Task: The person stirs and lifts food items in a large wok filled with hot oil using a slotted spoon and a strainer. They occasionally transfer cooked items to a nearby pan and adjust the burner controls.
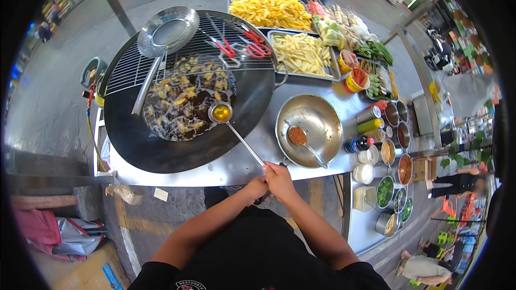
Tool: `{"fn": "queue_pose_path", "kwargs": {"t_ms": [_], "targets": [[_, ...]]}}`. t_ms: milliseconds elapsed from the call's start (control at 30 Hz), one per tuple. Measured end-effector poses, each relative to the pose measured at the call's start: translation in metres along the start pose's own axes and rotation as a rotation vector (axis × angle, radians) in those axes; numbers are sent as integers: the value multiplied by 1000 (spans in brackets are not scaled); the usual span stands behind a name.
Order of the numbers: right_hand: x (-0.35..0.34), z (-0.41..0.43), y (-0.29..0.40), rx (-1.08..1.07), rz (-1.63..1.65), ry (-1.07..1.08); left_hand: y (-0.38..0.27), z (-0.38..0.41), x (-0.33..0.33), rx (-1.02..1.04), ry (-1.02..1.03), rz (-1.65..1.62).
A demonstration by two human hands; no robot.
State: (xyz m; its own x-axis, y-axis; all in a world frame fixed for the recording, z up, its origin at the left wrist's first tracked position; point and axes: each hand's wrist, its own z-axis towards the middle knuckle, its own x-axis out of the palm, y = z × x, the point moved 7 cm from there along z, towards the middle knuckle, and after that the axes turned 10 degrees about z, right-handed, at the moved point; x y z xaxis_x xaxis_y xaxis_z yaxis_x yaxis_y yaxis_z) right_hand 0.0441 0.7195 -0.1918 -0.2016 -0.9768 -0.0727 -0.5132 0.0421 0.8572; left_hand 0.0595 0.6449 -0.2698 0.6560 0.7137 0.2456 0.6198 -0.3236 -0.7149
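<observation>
My right hand [279, 178] is closed around the handle of a metal ladle [246, 145]. Just below it, my left hand [254, 190] grips the dark lower end of the handle; part of that grip is hidden by my fingers. Golden oil [221, 112] fills the ladle's bowl, which is held over the near right part of a large black wok [193, 161]. In the wok, yellow potato pieces [181, 98] fry in dark, foaming oil. To the right of my hands is a steel bowl-shaped pan [326, 121], where a spoon [316, 155] holds reddish-brown seasoning [297, 135].
A wire rack [125, 76] across the wok's far side carries a perforated skimmer [167, 32], tongs [219, 42] and red-handled scissors [258, 50]. Trays of potato slices [270, 10] and potato sticks [300, 54] stand behind. Bottles [371, 125] and condiment pots [404, 169] line the right. A gas hose [90, 129] hangs left.
</observation>
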Motion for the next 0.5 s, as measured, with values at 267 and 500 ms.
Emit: {"fn": "queue_pose_path", "kwargs": {"t_ms": [267,500], "targets": [[-25,-8,-10,-39,233,-24,-9,9,11,-48,14,115],[-86,-28,1,-90,391,-133,-17,28,17,-26,-2,118]]}}
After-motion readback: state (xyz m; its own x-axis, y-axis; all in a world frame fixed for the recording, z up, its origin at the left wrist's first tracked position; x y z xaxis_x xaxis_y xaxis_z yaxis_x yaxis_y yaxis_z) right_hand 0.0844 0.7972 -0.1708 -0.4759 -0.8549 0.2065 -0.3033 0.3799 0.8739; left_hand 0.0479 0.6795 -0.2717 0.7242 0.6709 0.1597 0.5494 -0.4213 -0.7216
